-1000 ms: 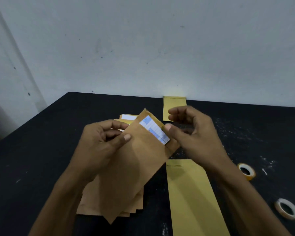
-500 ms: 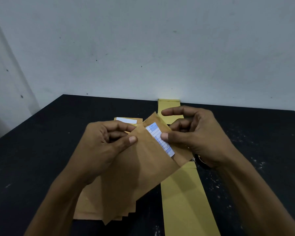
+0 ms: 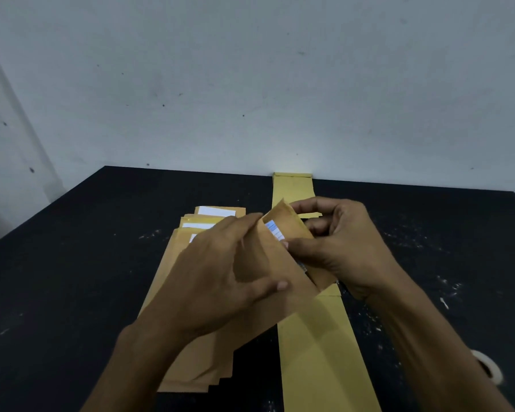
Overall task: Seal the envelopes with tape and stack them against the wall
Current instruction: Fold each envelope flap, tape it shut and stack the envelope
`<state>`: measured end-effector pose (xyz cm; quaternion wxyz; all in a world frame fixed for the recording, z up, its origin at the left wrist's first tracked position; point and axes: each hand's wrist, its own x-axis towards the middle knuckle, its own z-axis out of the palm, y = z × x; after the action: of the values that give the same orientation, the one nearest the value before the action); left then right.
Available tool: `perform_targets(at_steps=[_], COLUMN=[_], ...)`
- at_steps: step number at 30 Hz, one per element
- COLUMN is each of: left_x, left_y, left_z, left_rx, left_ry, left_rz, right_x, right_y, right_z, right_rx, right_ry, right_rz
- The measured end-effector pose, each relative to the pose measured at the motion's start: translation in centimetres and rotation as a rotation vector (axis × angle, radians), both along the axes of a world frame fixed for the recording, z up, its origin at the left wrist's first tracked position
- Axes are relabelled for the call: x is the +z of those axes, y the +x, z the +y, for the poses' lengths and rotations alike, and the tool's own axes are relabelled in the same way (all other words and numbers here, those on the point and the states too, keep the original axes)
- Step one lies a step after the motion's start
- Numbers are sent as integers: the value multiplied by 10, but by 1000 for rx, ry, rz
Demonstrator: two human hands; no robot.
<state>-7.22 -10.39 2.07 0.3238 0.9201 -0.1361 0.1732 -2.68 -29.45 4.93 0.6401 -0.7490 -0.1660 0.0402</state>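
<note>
Both hands hold one brown envelope (image 3: 275,288) above the black table (image 3: 72,263), its open end tilted up and away. White lined paper (image 3: 274,229) shows at its mouth. My left hand (image 3: 220,272) grips the envelope's body, thumb laid across its front. My right hand (image 3: 339,242) pinches the flap end, thumb on the paper's edge. Under my left hand lies a fanned pile of brown envelopes (image 3: 191,361) with white paper showing at their tops. A yellow envelope (image 3: 292,188) lies flat with its far end at the wall.
A longer yellow envelope (image 3: 318,352) lies flat on the table under my right wrist. A tape roll (image 3: 491,367) sits at the right, partly hidden by my right forearm. The white wall (image 3: 250,84) runs along the table's far edge.
The view has shifted, so the tape rolls slid out of sight. My left thumb has moved down the envelope's front, and the paper sits deeper in the envelope's mouth.
</note>
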Motion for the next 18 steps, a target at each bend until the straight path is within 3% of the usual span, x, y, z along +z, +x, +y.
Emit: perform_targets(at_steps=[5,8,12,18], left_x=[1,2,2,8], left_y=[7,8,7,3], left_z=[8,10,8,3], left_rx=[-29,-37,-76,-113], left_ry=[-239,-305,-294,-296], left_rz=[-68,-135,-190,-242], right_x=[-3,-5,-11,-11], right_y=[-1,-5,-9,-6], right_z=[-7,-12,-12,-10], right_rx=[14,13,-38,-101], right_ry=[64,78,-186,-221], right_rz=[-25,-149,-257,-240])
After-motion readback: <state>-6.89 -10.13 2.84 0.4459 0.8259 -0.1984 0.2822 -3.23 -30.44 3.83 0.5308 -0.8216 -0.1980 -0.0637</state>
